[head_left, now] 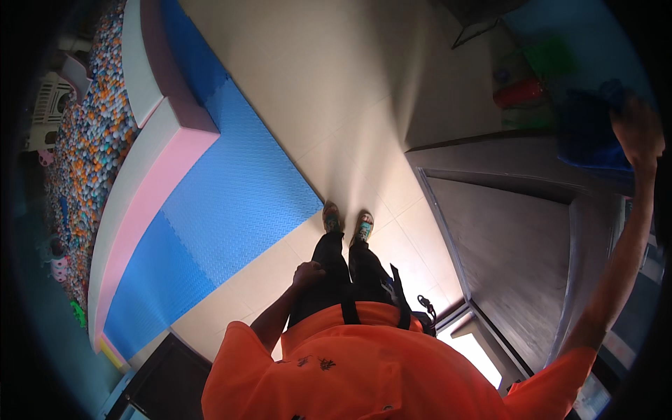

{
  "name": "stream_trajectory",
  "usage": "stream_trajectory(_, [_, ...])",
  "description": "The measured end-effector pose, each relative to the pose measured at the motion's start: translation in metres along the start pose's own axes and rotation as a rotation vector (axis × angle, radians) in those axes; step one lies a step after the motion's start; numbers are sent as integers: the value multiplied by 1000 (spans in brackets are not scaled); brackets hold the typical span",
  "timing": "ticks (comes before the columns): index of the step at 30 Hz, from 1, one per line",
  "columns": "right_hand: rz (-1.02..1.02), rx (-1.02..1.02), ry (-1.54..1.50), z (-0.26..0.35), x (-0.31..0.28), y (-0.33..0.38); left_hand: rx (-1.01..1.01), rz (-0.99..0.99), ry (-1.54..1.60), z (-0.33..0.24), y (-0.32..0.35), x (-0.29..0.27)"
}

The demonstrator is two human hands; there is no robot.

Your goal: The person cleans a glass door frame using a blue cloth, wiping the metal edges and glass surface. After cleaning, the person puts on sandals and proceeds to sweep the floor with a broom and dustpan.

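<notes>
One raised right hand [635, 129] gripping blue bag [588, 133], bag left of grip

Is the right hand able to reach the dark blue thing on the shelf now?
Probably yes: the right hand is already raised against the dark blue thing, with nothing between them.

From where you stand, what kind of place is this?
Probably an indoor children's play area. A ball pit full of small coloured balls sits behind a padded pink and white border, with blue foam floor mats beside it on pale floor tiles.
</notes>
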State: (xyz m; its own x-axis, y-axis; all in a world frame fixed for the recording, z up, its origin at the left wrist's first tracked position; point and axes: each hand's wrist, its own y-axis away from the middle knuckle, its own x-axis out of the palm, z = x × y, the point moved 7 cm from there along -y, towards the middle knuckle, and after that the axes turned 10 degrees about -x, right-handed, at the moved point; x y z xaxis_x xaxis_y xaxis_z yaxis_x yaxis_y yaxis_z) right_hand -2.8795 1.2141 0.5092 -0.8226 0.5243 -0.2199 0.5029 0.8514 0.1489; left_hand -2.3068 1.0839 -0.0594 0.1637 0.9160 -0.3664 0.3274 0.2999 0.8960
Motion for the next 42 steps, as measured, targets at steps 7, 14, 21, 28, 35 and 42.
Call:
stream_trajectory(7, [-97,262,-478,-12,-20,-5,62,-198,-81,-24,20,-5])
stream_trajectory(14, [40,222,-623,-9,-17,-8,-6,481,770,-61,91,-20])
stream_trajectory(21, [-31,227,-656,-9,-23,-4,126,420,1173,-25,86,-30])
stream_trajectory(28, [73,193,-658,-13,-32,-3,186,-570,344,52,20,11])
stream_trajectory(35, [-62,216,-596,-7,-34,-3,-228,-466,-118,43,14,40])
stream_trajectory(42, [-67,204,-538,-7,-35,0,-352,-388,-242,60,23,69])
